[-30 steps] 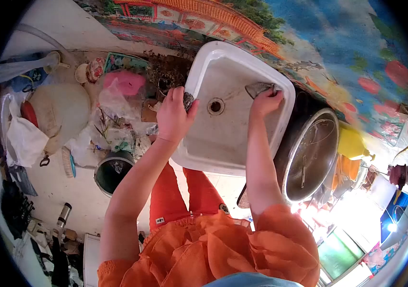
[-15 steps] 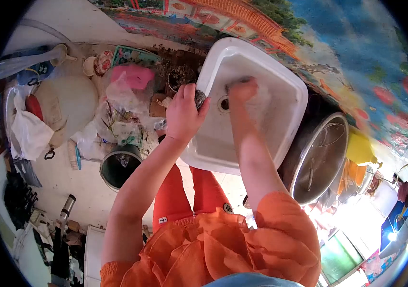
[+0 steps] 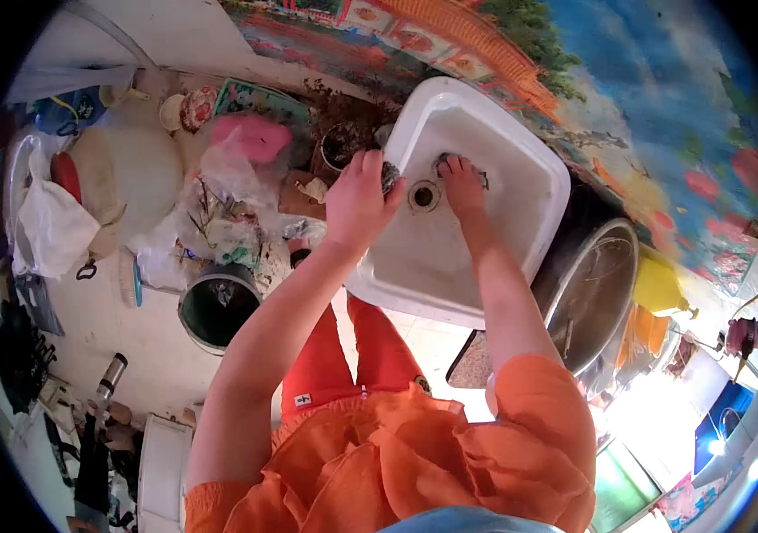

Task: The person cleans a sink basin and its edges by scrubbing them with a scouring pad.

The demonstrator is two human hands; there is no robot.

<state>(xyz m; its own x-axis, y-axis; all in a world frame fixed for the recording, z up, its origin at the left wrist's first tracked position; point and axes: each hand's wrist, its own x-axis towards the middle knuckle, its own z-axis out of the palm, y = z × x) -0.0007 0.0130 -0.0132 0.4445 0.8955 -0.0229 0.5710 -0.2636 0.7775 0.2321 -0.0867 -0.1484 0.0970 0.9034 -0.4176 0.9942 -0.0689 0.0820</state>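
Note:
A white ceramic sink (image 3: 521,226) with a round drain hole (image 3: 423,196) stands in front of me. At its left rim, my left hand (image 3: 363,200) is closed around a grey, rough, mesh-like scourer (image 3: 389,178). Inside the basin, just right of the drain, my right hand (image 3: 462,185) presses down with its fingers over a dark grey pad (image 3: 444,161). Only the pad's edges show beside the fingers, so I cannot tell whether it is a cloth or another scourer.
A large metal pot (image 3: 588,293) leans close to the sink's right side, with a yellow jug (image 3: 659,286) beyond. To the left are a dark bucket (image 3: 217,306), plastic bags, a pink bag (image 3: 252,138) and a potted plant (image 3: 339,147). A painted wall (image 3: 637,115) rises behind.
My right hand has moved from above-left in the basin to right of the drain, now lying over the dark pad. My left hand stays at the rim holding the scourer. The view shifted slightly.

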